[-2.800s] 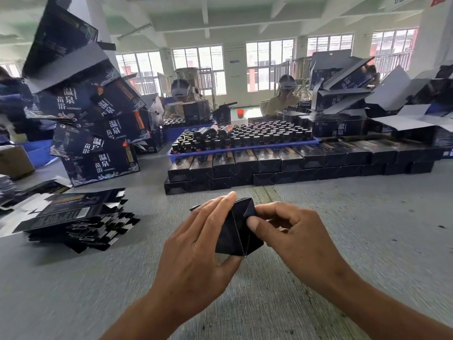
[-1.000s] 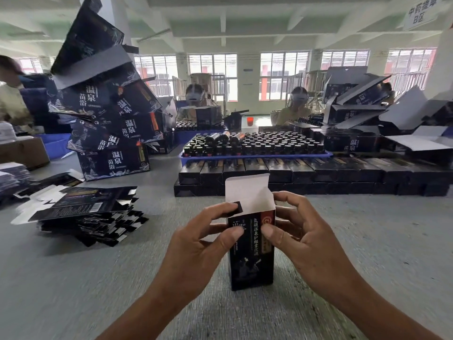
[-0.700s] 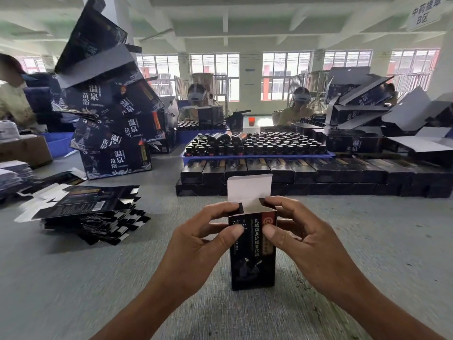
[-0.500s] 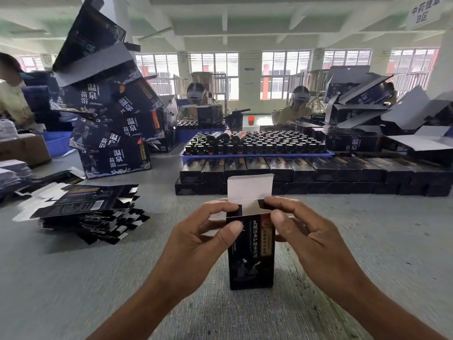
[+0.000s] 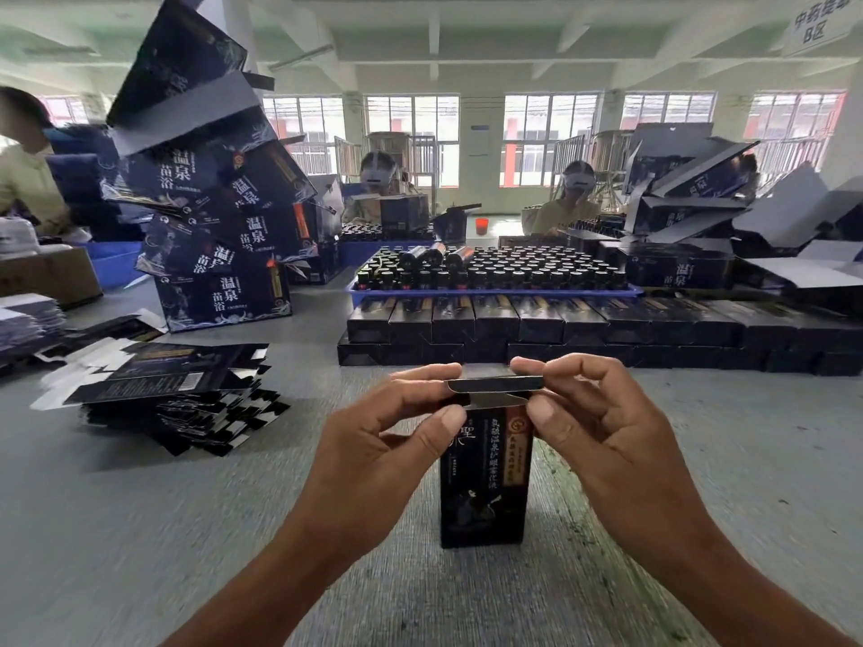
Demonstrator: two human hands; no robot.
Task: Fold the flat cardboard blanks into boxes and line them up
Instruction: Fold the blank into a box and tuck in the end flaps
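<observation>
Closing the top: a tall black printed cardboard box (image 5: 483, 483) stands upright on the grey surface (image 5: 140, 530), its lid flap (image 5: 495, 382) bent over the open mouth. The left hand (image 5: 373, 455) and right hand (image 5: 607, 441) each pinch one end of that flap, flanking the box top. Next, judged: tuck the flap in, then set the box beside the row of finished black boxes (image 5: 560, 326) beyond.

Large hall: white beamed ceiling (image 5: 467, 21), row of barred windows (image 5: 551, 133) admitting daylight, grey worktable (image 5: 140, 530).
</observation>
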